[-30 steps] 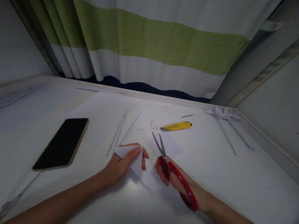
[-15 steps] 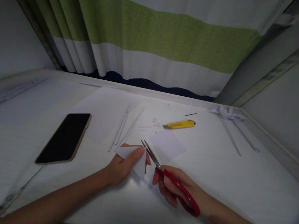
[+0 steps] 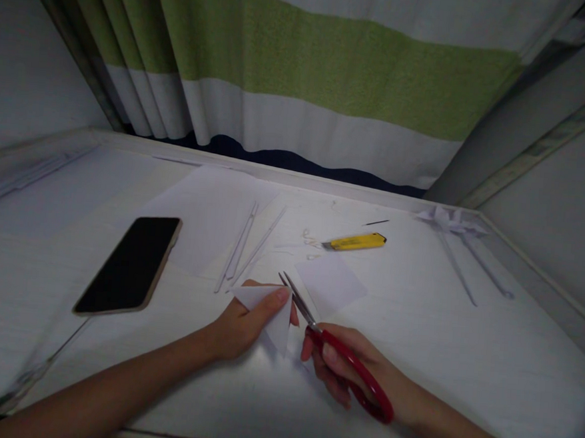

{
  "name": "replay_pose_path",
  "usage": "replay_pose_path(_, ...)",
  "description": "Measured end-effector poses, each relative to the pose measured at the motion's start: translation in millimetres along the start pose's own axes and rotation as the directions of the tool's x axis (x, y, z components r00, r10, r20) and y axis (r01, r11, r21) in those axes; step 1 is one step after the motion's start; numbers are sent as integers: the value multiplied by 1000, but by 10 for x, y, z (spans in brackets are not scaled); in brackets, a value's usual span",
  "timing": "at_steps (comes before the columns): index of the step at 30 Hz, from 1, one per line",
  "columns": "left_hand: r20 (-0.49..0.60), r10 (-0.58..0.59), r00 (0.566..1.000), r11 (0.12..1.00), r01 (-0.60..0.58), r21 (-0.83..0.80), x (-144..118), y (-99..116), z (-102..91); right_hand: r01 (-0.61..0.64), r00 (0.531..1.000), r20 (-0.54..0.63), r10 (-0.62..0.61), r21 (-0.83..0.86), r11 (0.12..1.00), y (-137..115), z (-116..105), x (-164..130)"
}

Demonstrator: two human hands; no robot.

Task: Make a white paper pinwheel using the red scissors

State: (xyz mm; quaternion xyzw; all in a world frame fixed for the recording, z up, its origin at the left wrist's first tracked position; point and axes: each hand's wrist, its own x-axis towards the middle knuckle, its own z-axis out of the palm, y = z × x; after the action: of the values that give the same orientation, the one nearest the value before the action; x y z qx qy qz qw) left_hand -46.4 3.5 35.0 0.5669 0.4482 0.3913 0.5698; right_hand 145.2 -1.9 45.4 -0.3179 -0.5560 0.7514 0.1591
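My left hand [image 3: 243, 324] pinches a folded white paper triangle [image 3: 271, 317] just above the white table [image 3: 462, 364]. My right hand [image 3: 347, 369] grips red-handled scissors [image 3: 343, 356]. The metal blades point up and left, and their tips sit at the paper's upper right edge, slightly apart. A small white paper square [image 3: 331, 283] lies flat just beyond the scissors.
A black phone [image 3: 130, 264] lies at the left on the table. A yellow utility knife [image 3: 355, 241] rests behind the paper square. Thin white paper strips [image 3: 243, 245] and a larger sheet [image 3: 207, 216] sit at the middle back. A folded paper shape with stems [image 3: 452, 223] is at the right rear. A striped curtain [image 3: 307, 80] hangs behind.
My right hand swung the scissors from pointing away to the left, bringing the blades against the folded paper. My left hand stayed in place with the paper.
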Motion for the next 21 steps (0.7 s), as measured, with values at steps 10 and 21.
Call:
replay_pose_path(10, 6, 16, 1000, 999, -16, 47, 8, 11, 1, -9, 1000, -2, 9, 3, 1000, -5, -13, -4)
replay_pose_path(21, 7, -1, 1000, 999, 1, 46, 9, 1, 2, -27, 1000, -16, 27, -12, 1000, -5, -14, -30)
